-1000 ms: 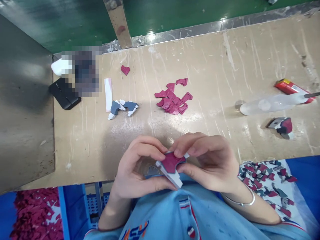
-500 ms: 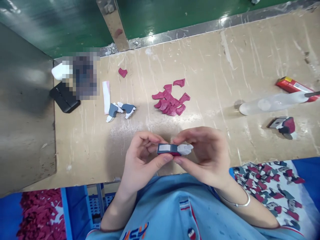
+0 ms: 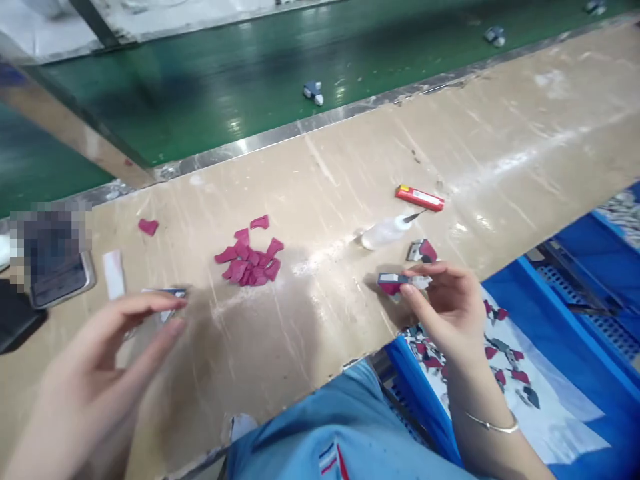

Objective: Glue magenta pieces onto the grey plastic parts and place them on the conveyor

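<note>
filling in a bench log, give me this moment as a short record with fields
left hand: thumb and forefinger apart, at grey-and-white pieces; contact unclear
right hand: pinching a maroon, grey and white part
beside right hand: similar part on the table
table middle: heap of maroon pieces
table left: lone maroon piece, pale strip
beyond right hand: bottle, red box

"What's on the tan, streaked desk [image 3: 345, 157]?"

"A heap of maroon pieces [image 3: 253, 261]; rightward, a translucent bottle [image 3: 384, 233], a slim red box [image 3: 420, 198], one maroon-and-grey part [image 3: 424, 251]."

"And leftward?"

"One loose maroon piece [image 3: 148, 227], a white strip [image 3: 114, 275], blue-grey-and-white parts [image 3: 174, 291], a phone [image 3: 63, 285], a black case [image 3: 16, 320]."
</note>
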### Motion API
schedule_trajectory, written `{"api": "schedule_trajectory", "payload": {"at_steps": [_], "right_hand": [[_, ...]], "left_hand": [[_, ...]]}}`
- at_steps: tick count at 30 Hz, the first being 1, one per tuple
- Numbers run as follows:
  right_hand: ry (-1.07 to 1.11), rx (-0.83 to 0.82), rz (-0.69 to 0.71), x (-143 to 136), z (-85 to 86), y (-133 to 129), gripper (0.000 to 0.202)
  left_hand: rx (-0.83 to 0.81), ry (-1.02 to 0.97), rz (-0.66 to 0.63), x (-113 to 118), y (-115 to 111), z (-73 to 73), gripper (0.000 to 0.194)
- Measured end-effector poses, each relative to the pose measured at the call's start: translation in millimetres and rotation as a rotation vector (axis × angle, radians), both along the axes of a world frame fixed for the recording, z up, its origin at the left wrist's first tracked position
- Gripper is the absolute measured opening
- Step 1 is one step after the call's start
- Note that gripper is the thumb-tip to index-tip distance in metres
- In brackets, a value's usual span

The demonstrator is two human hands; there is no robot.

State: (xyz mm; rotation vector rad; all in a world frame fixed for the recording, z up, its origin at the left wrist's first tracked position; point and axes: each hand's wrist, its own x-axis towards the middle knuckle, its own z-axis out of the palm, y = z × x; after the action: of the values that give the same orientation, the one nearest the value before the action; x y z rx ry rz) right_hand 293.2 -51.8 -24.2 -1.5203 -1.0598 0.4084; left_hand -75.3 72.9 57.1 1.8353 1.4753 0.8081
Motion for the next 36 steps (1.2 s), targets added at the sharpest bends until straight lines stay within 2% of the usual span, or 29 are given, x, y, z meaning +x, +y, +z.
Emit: {"api": "schedule_trajectory", "payload": {"at_steps": [2,4,7,11,14,16,18,21,22,24,27,29,31,34,36], "right_hand": [[-0.104,-0.134,-0.082,24.9,-7.5,-9.6,0.031],[-0.22,-0.182,-0.215,37.8,-12.1,-13.8,0.037],[-0.276,-0.076,-0.452,43.1,-13.0,-14.1,0.036],[-0.075,0.005,-0.566,43.6,-12.9,-20.6,0.032],[0.045,0.005,-0.627,43.5,-17.1,-32.2,0.034],[0.084,0.027,-0.671,43.2,-20.7,-39.4,0.035],[0.106,0.04,-0.699,43.1,-23.8,-44.3,0.035],[0.151,0.056,-0.707,43.1,-25.1,-46.4,0.032],[0.167,0.065,-0.701,42.6,-24.0,-46.0,0.031],[0.197,0.09,-0.666,39.8,-18.8,-43.8,0.026],[0.215,0.132,-0.548,29.1,-4.4,-38.6,0.018],[0.229,0.137,-0.394,17.5,7.0,-33.3,0.016],[0.284,0.122,-0.198,3.8,17.3,-24.9,0.015],[0.524,0.097,0.077,-16.7,28.4,-4.6,0.017],[0.792,0.049,0.236,-27.7,32.2,12.8,0.028]], "left_hand": [[0.026,0.097,0.012,8.3,40.2,6.1,0.016],[-0.006,0.222,0.001,35.4,83.8,13.5,0.016],[0.057,0.323,-0.018,98.6,151.7,15.4,0.023],[0.175,0.373,-0.12,187.3,226.5,-2.3,0.055],[0.152,0.335,-0.197,238.3,260.6,-19.8,0.068],[0.069,0.265,-0.25,261.5,275.9,-30.9,0.07],[0.003,0.186,-0.291,275.0,288.6,-40.5,0.064],[-0.006,0.062,-0.314,277.3,304.2,-48.4,0.037],[0.0,0.018,-0.314,274.0,307.9,-48.9,0.029],[0.02,-0.042,-0.305,263.2,311.8,-47.2,0.025],[0.03,-0.105,-0.282,239.0,304.9,-42.7,0.039],[-0.002,-0.202,-0.269,217.3,288.5,-40.0,0.049],[-0.069,-0.353,-0.258,189.5,259.9,-36.4,0.056],[-0.241,-0.618,-0.233,137.6,195.2,-25.7,0.059],[-0.52,-0.789,-0.224,101.3,144.1,-15.8,0.052]]}}
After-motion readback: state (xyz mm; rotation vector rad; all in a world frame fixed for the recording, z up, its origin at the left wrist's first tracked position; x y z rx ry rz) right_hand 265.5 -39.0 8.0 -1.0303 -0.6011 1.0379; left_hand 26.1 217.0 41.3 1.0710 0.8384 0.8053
